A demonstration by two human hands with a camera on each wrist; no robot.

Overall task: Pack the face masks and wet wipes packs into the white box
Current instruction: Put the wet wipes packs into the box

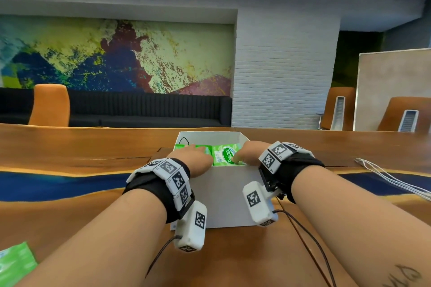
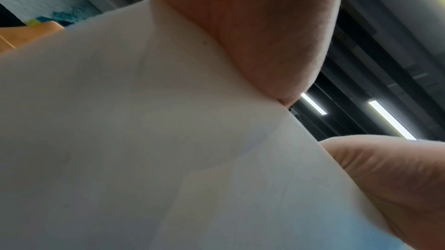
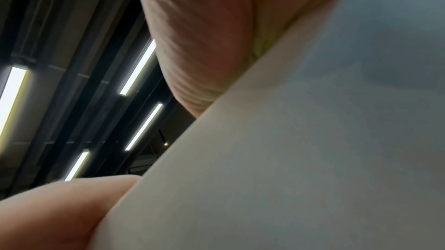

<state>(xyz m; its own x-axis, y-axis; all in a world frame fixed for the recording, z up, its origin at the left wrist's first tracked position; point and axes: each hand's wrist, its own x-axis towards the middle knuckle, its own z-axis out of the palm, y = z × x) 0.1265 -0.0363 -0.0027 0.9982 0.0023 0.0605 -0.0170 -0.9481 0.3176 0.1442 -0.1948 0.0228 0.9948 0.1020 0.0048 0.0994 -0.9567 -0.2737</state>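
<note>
Packing step, seating phase: I have both hands over the white box (image 1: 224,196) on the worktop — left hand (image 1: 193,158) and right hand (image 1: 249,150) pressing wet wipes packs (image 1: 225,155) inside it (finger curl hidden, so I cannot tell either grip's state). Next, I judge, comes the green pack (image 1: 15,263) lying well apart, nearer me and leftward.

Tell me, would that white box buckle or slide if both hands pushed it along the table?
Probably it slides rather than tips: the white box sits flat and broad on the smooth wooden table. Its thin card walls might flex where the left hand and right hand rest. The green wipes packs inside likely steady it.
</note>
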